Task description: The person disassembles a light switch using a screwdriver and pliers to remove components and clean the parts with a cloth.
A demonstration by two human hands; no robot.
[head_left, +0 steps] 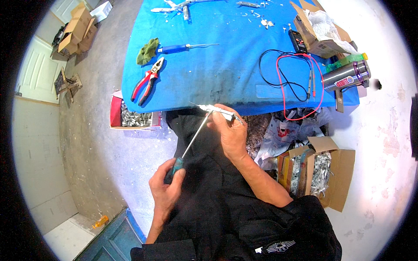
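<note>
My left hand (165, 188) is closed round the teal handle of a screwdriver (195, 138). Its long metal shaft slants up and to the right. The tip meets a small white device with metal parts (216, 109), whose exact kind I cannot make out. That device is gripped in my right hand (231, 134), between thumb and fingers, just off the near edge of the blue table (209, 74). A thin point sticks out of the device's left end. On the table, farther left, lie red-and-black pliers (149, 81) and a blue-handled screwdriver (175, 48).
A green cloth (147, 51), a multimeter (297, 41) with looped red and black leads, and a steel flask (346, 76) lie on the table. White device parts (174, 7) are at the far edge. Boxes of metal pieces (136, 118) and strips (321, 174) stand below.
</note>
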